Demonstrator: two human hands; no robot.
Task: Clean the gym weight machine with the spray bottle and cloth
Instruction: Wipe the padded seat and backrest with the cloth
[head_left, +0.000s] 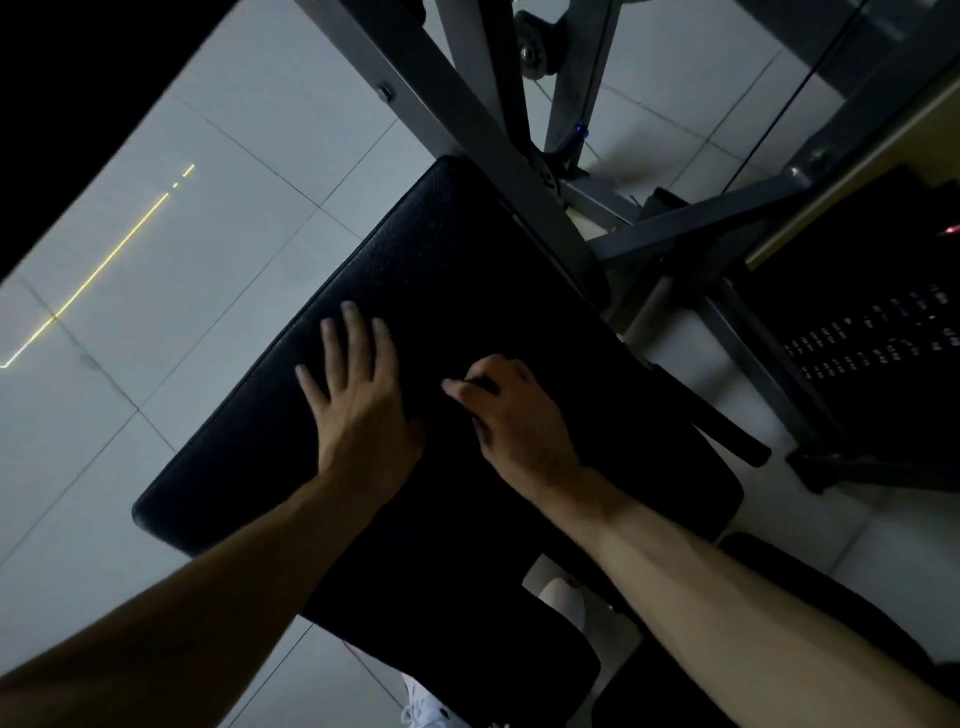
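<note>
Left hand (358, 395) lies flat, fingers spread, on the black pad (441, 249), right hand (509, 415) beside it curled, contents unclear; dim light may hide missed patches.

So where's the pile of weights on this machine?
Start at the big black textured padded seat in the middle. Look right, past the grey metal frame bars, to the black weight stack. Only it carries rows of tiny white markings.
</note>
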